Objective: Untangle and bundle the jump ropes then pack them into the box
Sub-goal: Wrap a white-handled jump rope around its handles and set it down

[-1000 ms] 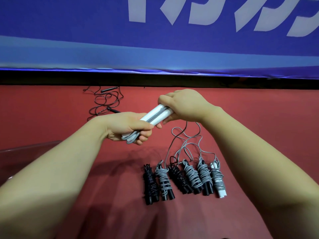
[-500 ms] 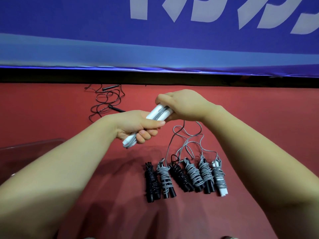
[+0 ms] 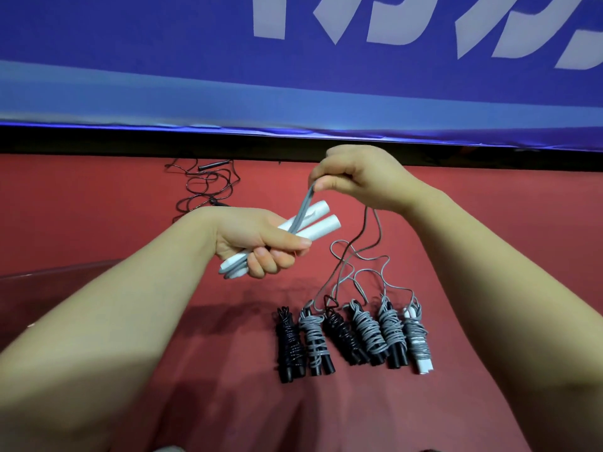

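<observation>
Red floor (image 3: pixel 98 197): R hand (image 3: pixel 362 177) lifted cord (image 3: pixel 305 207) off handles (image 3: pixel 321 226).

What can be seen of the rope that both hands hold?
The rope has two white, smooth handles and a grey cord. The left hand grips the handles side by side, tilted. The right hand pinches the cord above them; the rest hangs in loose loops to the red floor.
</observation>
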Tool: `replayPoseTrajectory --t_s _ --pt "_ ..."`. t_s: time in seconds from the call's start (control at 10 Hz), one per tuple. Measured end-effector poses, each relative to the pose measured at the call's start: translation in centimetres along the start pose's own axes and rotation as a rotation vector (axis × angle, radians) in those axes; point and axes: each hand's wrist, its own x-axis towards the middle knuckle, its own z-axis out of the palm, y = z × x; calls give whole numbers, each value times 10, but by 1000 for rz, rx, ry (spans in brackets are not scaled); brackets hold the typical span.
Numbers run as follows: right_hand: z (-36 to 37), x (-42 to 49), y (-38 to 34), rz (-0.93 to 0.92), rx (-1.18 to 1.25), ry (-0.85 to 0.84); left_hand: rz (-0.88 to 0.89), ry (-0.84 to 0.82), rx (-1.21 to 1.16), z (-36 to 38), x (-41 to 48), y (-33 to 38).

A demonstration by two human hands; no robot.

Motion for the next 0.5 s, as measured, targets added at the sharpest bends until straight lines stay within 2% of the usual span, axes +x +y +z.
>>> replayPoseTrajectory --t_s 0.1,0.2,0.4,0.5 --pt "1 -2 0 79 -14 -70 8 11 -14 -4 -4 3" --pt "8 -9 3 246 114 -219 3 21 7 -2 -10 6" --pt "19 -20 7 295 46 -139 20 51 2 -23 -3 0" --pt "14 -16 3 282 49 -172 44 44 33 -14 -5 3"
